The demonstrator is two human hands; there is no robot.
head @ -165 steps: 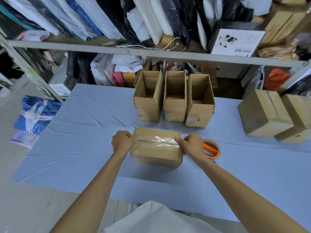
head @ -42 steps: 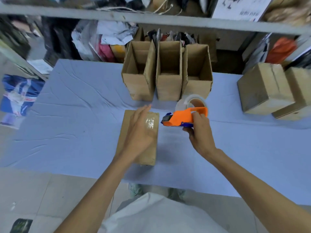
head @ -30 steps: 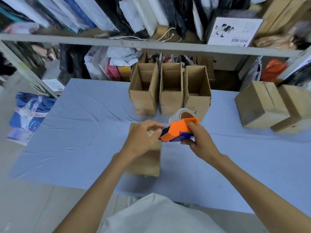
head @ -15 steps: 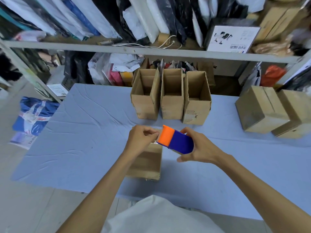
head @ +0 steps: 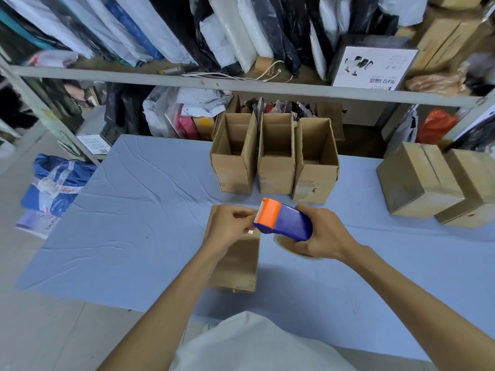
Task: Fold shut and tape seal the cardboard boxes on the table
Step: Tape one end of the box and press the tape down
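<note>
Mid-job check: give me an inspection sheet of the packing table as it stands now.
Surface: table under a wrinkled blue cloth.
Job's things: shut box lying under the hands; three open boxes in a row behind it; two shut boxes at the right; tape dispenser.
Clutter: nothing seen.
Hands: left hand pinches the tape end at the dispenser's orange blade; right hand grips the tape dispenser.
Cables: white cable on the shelf.
Surroundings: plastic bags packed on the shelf; blue bag on the floor, left.
</note>
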